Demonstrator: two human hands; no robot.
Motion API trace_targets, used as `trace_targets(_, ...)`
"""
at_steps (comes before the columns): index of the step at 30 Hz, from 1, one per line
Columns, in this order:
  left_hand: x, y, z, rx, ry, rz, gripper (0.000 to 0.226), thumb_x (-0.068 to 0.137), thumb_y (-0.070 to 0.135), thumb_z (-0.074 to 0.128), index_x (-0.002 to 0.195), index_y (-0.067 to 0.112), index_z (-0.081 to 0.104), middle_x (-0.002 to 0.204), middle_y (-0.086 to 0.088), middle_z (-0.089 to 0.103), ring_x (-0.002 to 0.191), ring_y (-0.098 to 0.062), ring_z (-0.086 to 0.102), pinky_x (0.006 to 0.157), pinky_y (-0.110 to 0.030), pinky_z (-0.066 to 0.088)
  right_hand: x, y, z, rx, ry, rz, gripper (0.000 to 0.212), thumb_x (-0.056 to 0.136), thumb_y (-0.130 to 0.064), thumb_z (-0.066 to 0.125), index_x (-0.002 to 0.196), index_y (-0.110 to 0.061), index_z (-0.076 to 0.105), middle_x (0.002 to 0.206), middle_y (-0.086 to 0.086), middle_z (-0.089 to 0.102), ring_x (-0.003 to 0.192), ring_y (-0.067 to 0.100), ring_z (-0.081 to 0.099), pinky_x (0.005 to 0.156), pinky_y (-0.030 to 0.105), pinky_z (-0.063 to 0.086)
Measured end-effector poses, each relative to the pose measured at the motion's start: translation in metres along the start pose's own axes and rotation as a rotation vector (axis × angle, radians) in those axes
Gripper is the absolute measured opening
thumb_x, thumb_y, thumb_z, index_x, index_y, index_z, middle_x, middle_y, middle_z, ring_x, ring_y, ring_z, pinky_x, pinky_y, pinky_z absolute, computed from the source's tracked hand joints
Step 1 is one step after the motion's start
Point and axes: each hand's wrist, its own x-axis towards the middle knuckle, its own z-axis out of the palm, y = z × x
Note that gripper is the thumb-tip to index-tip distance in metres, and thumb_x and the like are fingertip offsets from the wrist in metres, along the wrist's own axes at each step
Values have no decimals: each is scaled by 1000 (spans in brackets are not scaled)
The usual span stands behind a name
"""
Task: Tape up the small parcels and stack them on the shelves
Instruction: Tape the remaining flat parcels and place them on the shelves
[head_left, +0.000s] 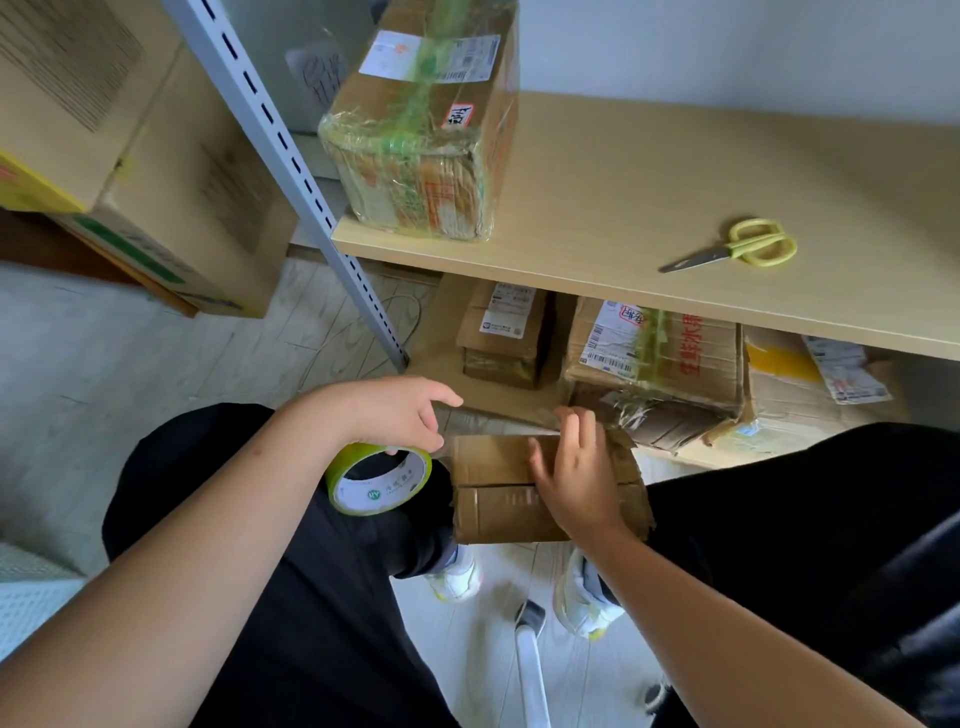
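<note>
left hand (400, 415) pinches green tape roll (379, 480) on left knee | right hand (574, 475) spread flat on small parcel (498, 488) at roll's 3 o'clock | scissors (737, 247) on shelf (675, 208), 1 o'clock

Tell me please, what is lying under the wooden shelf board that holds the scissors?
Under the shelf board sit three taped parcels; the board hides their rear parts and anything further back.

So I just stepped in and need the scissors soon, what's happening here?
A seated person is taping a small cardboard parcel on their lap. The right hand presses flat on it; the left hand holds a green tape roll beside it. The yellow-handled scissors lie unused on the wooden shelf, with a taped box stacked there.
</note>
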Motion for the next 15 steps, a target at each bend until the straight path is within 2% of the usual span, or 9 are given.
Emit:
trace_targets(5, 1, -11, 1, -7, 91, -19, 60, 94, 37, 63, 148, 38, 37, 118, 16, 62, 55, -4, 62, 63, -22, 47, 8, 8, -3, 111, -37, -29, 36, 95, -29, 47, 123, -7, 53, 115, 4, 51, 107, 20, 50, 91, 29, 42)
trace_targets(8, 2, -17, 5, -51, 162, -42, 57, 93, 42, 63, 145, 38, 40, 118, 15, 60, 53, -3, 61, 60, -22, 46, 22, 1, -13, 322, -34, 99, 27, 100, -25, 46, 121, -12, 57, 112, -1, 55, 105, 12, 54, 87, 26, 43)
trace_targets(9, 1, -18, 6, -37, 186, -44, 56, 92, 44, 64, 143, 39, 41, 119, 14, 60, 59, -2, 61, 63, -23, 46, 27, -4, -17, 386, -6, 192, 23, 102, -27, 47, 116, -15, 59, 108, -3, 58, 101, 11, 56, 84, 25, 45)
trace_targets(12, 0, -21, 7, 96, 282, -51, 52, 91, 48, 63, 139, 38, 47, 117, 13, 60, 96, -10, 59, 84, -32, 50, 43, -13, -31, 472, 65, 416, 12, 99, -27, 57, 100, -21, 68, 92, -8, 68, 89, 10, 63, 75, 21, 48)
trace_targets(13, -1, -22, 7, 106, 306, -63, 51, 90, 49, 63, 138, 37, 50, 117, 12, 61, 103, -13, 58, 88, -34, 50, 48, -13, -37, 435, 48, 444, 12, 97, -26, 60, 99, -22, 71, 89, -10, 69, 87, 11, 65, 73, 22, 49)
trace_targets(15, -5, -24, 8, 90, 332, -74, 49, 89, 53, 63, 134, 37, 54, 118, 10, 62, 105, -14, 58, 86, -33, 48, 58, -11, -52, 331, -22, 463, 12, 94, -26, 65, 99, -24, 76, 85, -11, 70, 84, 10, 65, 68, 19, 47)
